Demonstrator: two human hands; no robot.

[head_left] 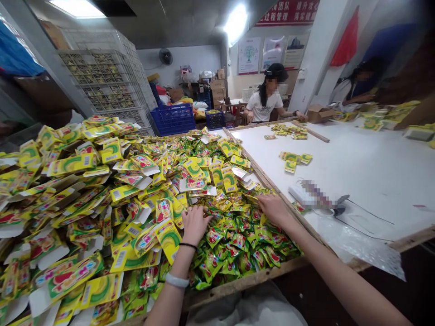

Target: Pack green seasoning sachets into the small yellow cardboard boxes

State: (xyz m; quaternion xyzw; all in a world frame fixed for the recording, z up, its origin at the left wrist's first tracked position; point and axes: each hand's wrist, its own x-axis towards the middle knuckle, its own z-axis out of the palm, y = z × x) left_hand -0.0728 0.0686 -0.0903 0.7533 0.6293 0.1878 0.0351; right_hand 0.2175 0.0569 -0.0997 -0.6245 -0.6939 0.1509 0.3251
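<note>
My left hand rests palm down on a heap of small green and yellow sachets, its fingers curled into the pile beside flat yellow cartons. My right hand reaches further out onto the same sachets near the wooden rail, fingers bent and pressed among the packets. What either hand grips is hidden. A great mound of flattened yellow cartons fills the left.
A white table lies right of the rail, with a few cartons, a white device with a cable and clear plastic film. One person sits at the far end, another at right. Blue crates and stacked white trays stand behind.
</note>
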